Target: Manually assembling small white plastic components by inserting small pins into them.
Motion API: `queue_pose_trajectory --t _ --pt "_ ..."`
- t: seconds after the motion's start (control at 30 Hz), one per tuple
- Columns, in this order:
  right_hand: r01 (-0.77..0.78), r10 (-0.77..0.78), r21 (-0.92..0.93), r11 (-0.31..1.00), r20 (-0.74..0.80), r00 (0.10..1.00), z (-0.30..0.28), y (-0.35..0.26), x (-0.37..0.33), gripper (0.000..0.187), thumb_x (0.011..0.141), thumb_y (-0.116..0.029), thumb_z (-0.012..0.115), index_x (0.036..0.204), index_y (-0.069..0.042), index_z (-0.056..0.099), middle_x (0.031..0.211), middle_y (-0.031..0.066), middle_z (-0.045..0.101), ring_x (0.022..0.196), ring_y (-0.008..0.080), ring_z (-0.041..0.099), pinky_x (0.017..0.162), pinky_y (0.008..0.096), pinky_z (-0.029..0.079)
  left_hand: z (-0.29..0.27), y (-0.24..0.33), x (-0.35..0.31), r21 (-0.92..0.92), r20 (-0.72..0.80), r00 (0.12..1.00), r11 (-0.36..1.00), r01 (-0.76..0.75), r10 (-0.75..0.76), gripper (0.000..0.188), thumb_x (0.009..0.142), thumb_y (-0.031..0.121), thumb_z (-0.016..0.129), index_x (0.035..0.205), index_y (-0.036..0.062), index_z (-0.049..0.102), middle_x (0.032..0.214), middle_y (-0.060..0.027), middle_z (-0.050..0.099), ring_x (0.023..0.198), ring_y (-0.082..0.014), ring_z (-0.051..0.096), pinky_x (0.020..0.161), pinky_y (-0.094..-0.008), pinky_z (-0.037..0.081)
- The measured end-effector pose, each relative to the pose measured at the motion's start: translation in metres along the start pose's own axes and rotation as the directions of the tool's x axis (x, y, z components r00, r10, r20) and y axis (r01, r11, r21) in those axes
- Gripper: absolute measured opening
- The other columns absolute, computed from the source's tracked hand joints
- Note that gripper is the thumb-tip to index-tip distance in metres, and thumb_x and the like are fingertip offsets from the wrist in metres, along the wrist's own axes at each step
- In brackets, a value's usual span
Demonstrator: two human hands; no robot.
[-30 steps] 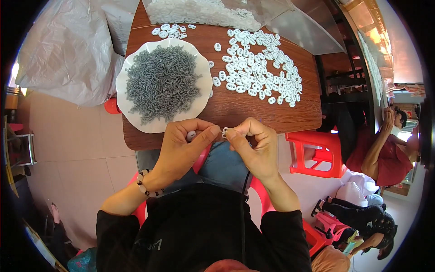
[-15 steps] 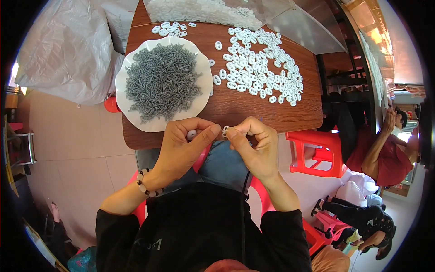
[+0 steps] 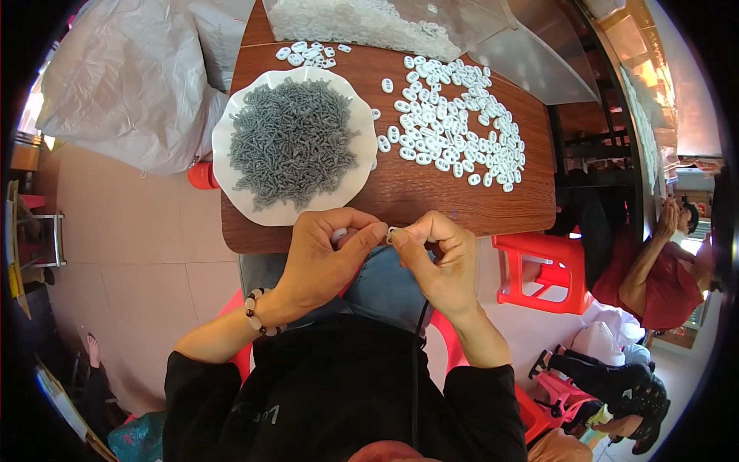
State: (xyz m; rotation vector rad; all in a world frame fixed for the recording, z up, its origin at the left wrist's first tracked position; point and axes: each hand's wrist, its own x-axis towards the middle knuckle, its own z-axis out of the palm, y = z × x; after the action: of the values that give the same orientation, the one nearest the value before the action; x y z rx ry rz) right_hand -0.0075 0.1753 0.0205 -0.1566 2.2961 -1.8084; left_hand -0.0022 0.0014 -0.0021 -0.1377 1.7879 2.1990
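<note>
At the table's near edge my left hand (image 3: 331, 250) and my right hand (image 3: 439, 266) meet fingertip to fingertip, both closed. A small white two-holed piece (image 3: 391, 235) sits pinched at my right thumb and finger, next to my left fingertips. Another white piece (image 3: 339, 234) is tucked in the curled fingers of my left hand. Whatever is between my left thumb and index finger is too small to make out. Just beyond my left hand stands a scalloped white plate (image 3: 231, 196) heaped with small grey ribbed plastic pieces (image 3: 294, 142).
Many white two-holed oval pieces (image 3: 439, 115) lie scattered on the brown table (image 3: 416, 189). A clear container (image 3: 369, 23) of white pieces stands at the far edge. White sacks (image 3: 123, 92) are at left, a red stool (image 3: 543, 273) at right. Other people sit further right.
The view has shifted slightly, so the table and plate appear further right. My hands stay together at the fingertips, with the white piece turned a little between them.
</note>
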Motion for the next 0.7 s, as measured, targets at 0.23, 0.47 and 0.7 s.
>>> queue_pose_trajectory --t 0.23,0.47,0.7 --pt "0.018 -0.017 0.011 1.0 -0.056 0.998 0.0044 -0.0004 -0.0022 0.012 0.088 -0.003 0.063 0.077 -0.002 0.059 0.066 -0.0012 0.058 0.058 0.0021 0.049 0.053 0.0181 0.038 0.0026 -0.0014 -0.0019 -0.019 -0.032 0.999 1.0 0.002 -0.003 0.014 0.088 0.013 0.067 0.088 -0.001 0.07 0.067 0.0062 0.058 0.059 0.0013 0.041 0.051 -0.0169 0.03" --pt "0.007 -0.004 0.046 0.999 -0.062 0.998 0.0046 0.0009 -0.0016 0.012 0.088 -0.001 0.062 0.077 -0.002 0.059 0.066 -0.002 0.058 0.058 0.0014 0.048 0.053 0.0177 0.037 0.0046 -0.0007 -0.0044 -0.049 -0.052 0.999 0.999 -0.011 0.008 0.015 0.088 0.012 0.067 0.088 -0.0027 0.07 0.071 0.0035 0.063 0.062 0.0005 0.046 0.054 -0.0164 0.034" --pt "0.015 -0.014 0.031 0.999 -0.054 0.998 0.0048 0.0019 -0.0016 0.013 0.088 -0.001 0.062 0.076 -0.003 0.058 0.065 -0.0024 0.057 0.058 0.0011 0.047 0.053 0.0178 0.037 0.0052 -0.0025 -0.0049 -0.054 -0.056 0.998 0.998 -0.032 0.028 0.015 0.088 0.012 0.067 0.087 -0.0025 0.07 0.072 0.0029 0.064 0.063 0.0006 0.046 0.054 -0.0163 0.035"
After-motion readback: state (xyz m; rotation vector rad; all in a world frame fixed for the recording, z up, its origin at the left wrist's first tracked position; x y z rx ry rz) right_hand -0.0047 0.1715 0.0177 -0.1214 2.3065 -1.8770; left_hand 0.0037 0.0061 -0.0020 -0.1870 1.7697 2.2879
